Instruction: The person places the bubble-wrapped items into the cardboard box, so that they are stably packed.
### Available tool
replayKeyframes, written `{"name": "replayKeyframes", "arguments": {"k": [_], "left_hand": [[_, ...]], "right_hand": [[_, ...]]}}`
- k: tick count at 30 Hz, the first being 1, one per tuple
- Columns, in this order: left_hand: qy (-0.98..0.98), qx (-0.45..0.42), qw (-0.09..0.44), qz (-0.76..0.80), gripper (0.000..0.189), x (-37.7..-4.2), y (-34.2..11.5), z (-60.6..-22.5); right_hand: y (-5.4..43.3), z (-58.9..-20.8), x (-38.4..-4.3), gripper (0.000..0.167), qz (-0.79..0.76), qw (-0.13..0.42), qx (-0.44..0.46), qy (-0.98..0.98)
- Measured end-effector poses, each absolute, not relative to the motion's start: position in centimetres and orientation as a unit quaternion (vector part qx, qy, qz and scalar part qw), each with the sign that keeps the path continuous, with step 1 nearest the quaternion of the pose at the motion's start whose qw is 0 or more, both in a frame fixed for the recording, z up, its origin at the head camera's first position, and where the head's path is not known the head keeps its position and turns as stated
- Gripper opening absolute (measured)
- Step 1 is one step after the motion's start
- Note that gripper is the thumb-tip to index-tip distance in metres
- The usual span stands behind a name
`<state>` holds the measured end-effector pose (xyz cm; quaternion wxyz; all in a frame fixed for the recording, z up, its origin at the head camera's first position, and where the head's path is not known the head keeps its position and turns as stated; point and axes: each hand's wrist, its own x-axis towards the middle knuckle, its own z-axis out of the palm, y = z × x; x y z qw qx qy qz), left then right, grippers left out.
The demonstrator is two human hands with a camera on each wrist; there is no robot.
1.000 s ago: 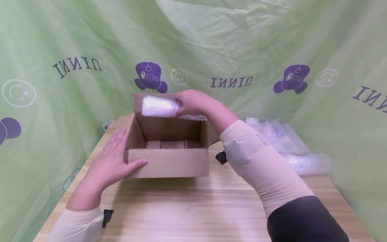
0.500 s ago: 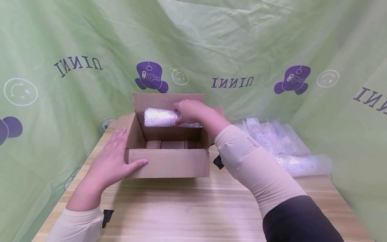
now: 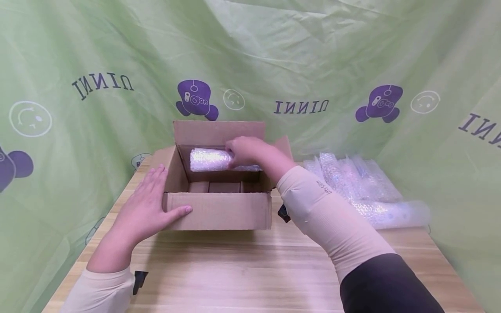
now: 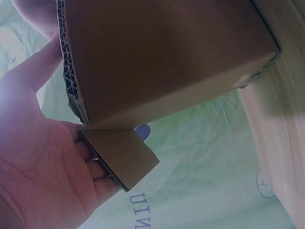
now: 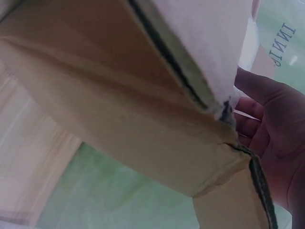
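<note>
A cardboard box (image 3: 219, 211) stands with its flaps raised on the wooden table. Inside its upper part, near the back wall, my right hand (image 3: 248, 152) grips a roll of bubble wrap (image 3: 209, 160), lying crosswise. The roll's right portion is partly hidden by that hand. At the box's front left corner rests my left hand (image 3: 142, 206), fingers straight along the left flap and thumb on the front panel. In the left wrist view, the left hand (image 4: 47, 167) has its fingers behind a small flap (image 4: 121, 155). The right wrist view shows the right hand (image 5: 276, 129) past the box edge.
Several bubble wrap pieces (image 3: 368, 180) lie at the right back of the table (image 3: 235, 269), with a longer roll (image 3: 395, 214) in front of them. Dark clips (image 3: 139, 282) show beside the forearms. A green printed curtain (image 3: 250, 56) hangs behind and around.
My right hand has lowered the bubble wrap roll from above the box's back edge down into the box opening. My left hand has stayed in place.
</note>
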<state>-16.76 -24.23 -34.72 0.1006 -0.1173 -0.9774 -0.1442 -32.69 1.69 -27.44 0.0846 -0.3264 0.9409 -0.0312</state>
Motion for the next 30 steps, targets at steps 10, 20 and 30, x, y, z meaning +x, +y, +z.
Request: {"name": "replayKeyframes", "arguments": {"k": [10, 20, 30], "left_hand": [[-0.978, -0.115, 0.097, -0.143, 0.117, -16.9, -24.2, -34.8], [-0.978, -0.113, 0.094, -0.148, 0.116, -16.7, -24.2, -34.6], [-0.978, -0.112, 0.091, -0.148, 0.117, -16.7, -24.2, -34.6]], "right_hand": [[2.7, -27.3, -32.5, 0.057, -0.02, 0.049, -0.33, 0.942], [4.9, -25.6, -32.4, 0.051, -0.053, 0.04, -0.331, 0.941], [8.8, -23.7, -32.5, 0.058, -0.145, 0.025, -0.306, 0.94]]}}
